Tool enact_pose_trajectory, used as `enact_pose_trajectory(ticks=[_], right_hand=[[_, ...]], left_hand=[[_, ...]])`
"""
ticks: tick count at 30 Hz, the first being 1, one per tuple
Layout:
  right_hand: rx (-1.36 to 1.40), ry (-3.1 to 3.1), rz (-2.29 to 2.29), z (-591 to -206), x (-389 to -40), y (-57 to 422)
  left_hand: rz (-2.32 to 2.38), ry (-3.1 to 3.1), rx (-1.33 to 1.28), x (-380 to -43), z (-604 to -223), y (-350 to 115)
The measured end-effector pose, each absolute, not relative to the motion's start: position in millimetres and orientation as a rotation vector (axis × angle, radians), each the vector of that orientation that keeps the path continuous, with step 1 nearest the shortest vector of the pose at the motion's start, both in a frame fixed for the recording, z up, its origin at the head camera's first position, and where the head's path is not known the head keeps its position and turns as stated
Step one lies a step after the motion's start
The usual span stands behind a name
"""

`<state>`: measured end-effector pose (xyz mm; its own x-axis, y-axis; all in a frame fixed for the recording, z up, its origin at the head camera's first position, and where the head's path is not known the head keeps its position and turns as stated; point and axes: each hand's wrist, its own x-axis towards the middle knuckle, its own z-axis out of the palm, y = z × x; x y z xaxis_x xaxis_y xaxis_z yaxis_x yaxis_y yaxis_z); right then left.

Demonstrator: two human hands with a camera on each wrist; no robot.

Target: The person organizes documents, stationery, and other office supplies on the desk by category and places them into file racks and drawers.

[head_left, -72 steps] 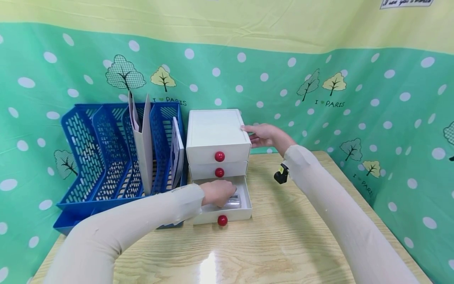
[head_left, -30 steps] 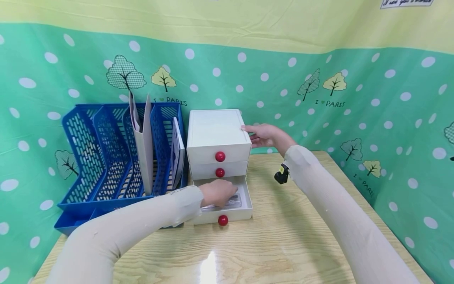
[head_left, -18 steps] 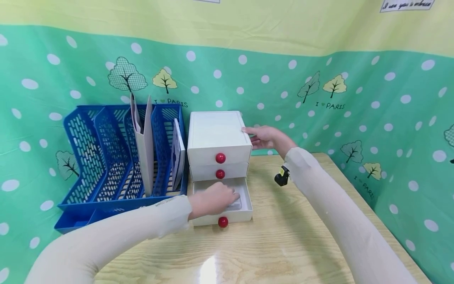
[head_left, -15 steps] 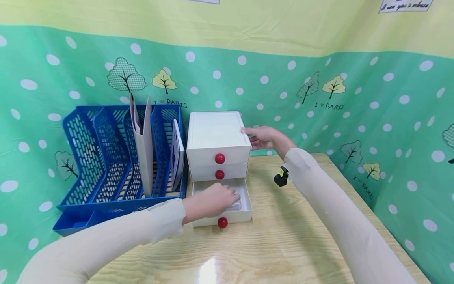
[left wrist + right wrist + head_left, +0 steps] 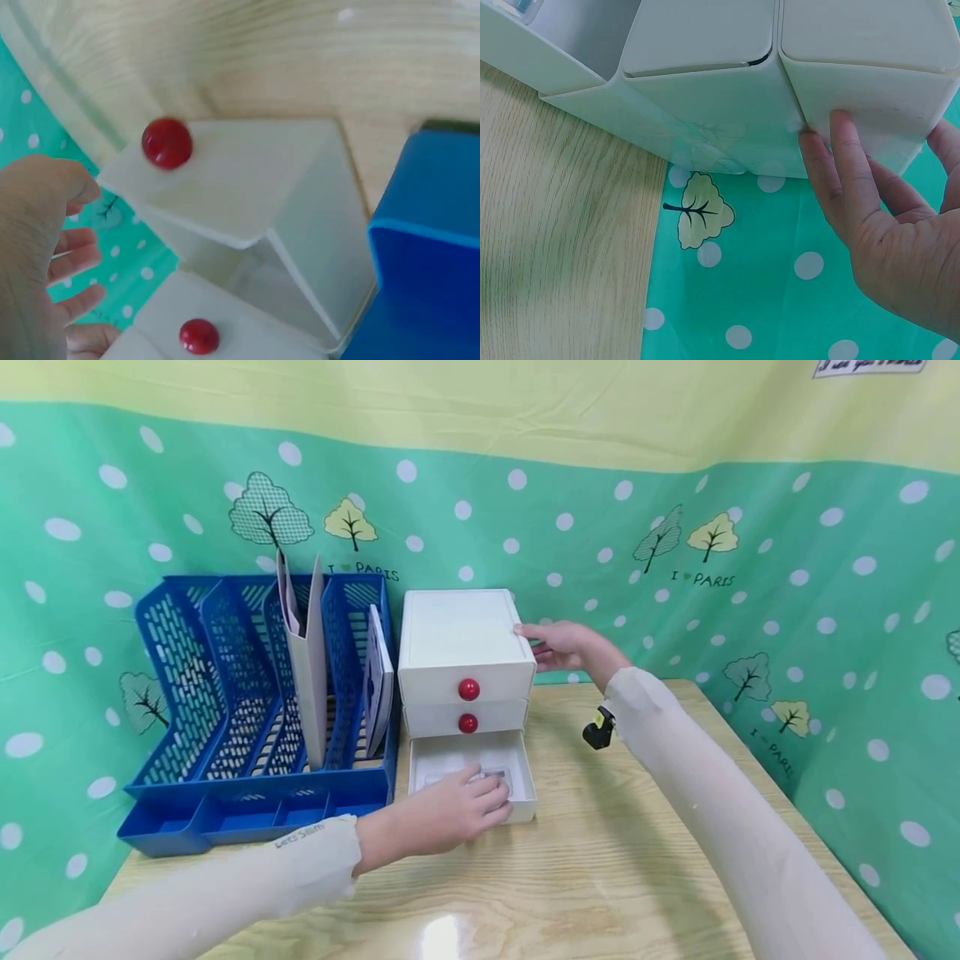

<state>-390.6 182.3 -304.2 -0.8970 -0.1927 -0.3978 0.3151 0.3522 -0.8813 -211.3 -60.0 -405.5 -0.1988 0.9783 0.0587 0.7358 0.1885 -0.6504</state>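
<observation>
A white drawer cabinet [image 5: 465, 627] with red knobs stands on the table, its bottom drawer [image 5: 480, 748] pulled out. Inside that drawer lies a clear plastic case [image 5: 497, 773], partly covered by my left hand [image 5: 446, 814]. The left hand is over the drawer's front, fingers loosely bent and holding nothing; it hides the bottom knob in the head view. In the left wrist view that red knob [image 5: 167, 143] shows close to the fingertips. My right hand [image 5: 566, 646] rests on the cabinet's right side, fingers straight along the wall and thumb at the top edge.
Left of the cabinet stands a blue file rack [image 5: 232, 693] with a beige folder [image 5: 306, 693] and thin booklets [image 5: 377, 685] in it. A black wrist camera [image 5: 598, 728] hangs under the right sleeve. A green dotted curtain [image 5: 622, 552] closes off the back.
My left hand has drawn back out of the drawer to its front edge, and its fingers have loosened. The clear case stays in the drawer. The right hand has held its place.
</observation>
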Motion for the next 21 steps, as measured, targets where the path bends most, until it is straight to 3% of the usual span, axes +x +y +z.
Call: enact_pose_trajectory(ticks=[21], right_hand=[[0.106,2.185,-1.564,-304.7,-390.8,182.5]], left_hand=[[0.836,-1.779,-1.603,-205.0,-447.9,-63.9]])
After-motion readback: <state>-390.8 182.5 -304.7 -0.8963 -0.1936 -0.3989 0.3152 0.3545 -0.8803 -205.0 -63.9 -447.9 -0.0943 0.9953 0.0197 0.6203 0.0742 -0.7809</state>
